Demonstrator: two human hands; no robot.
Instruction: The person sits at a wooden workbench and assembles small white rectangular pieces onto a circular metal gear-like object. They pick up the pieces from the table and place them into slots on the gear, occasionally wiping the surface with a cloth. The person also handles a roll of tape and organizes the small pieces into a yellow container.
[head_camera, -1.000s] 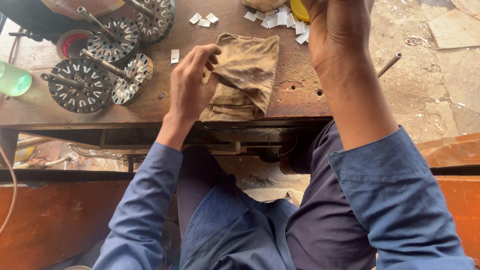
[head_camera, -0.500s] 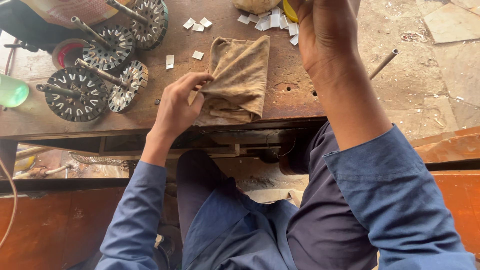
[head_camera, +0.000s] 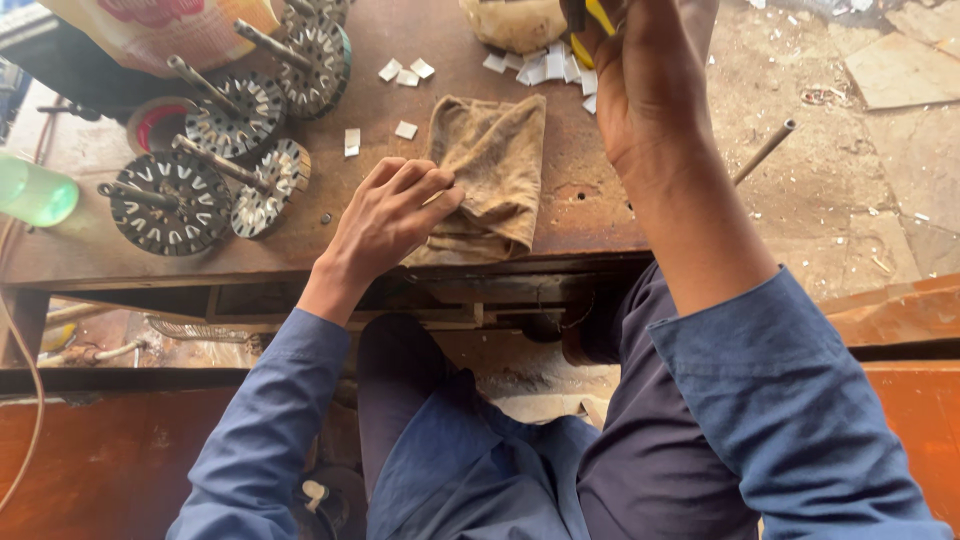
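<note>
My left hand (head_camera: 385, 222) rests on the near left edge of a dirty tan cloth (head_camera: 497, 160) that lies crumpled on a brown wooden workbench (head_camera: 300, 230); its fingertips pinch the cloth's edge. My right hand (head_camera: 648, 75) is raised close to the camera at the top, closed around a yellow and black tool handle (head_camera: 588, 22) that is mostly out of view. Both arms wear blue sleeves.
Several round slotted metal stator cores (head_camera: 170, 203) with shafts lie at the bench's left. Small white paper pieces (head_camera: 545, 65) are scattered at the back, beside a tan lump (head_camera: 515, 20). A green bottle (head_camera: 35, 190) sits far left. A metal rod (head_camera: 765, 150) pokes out at right.
My left hand slid toward the near edge of the bench, pulling the cloth's edge with it. The view shifted slightly; my right hand stayed raised.
</note>
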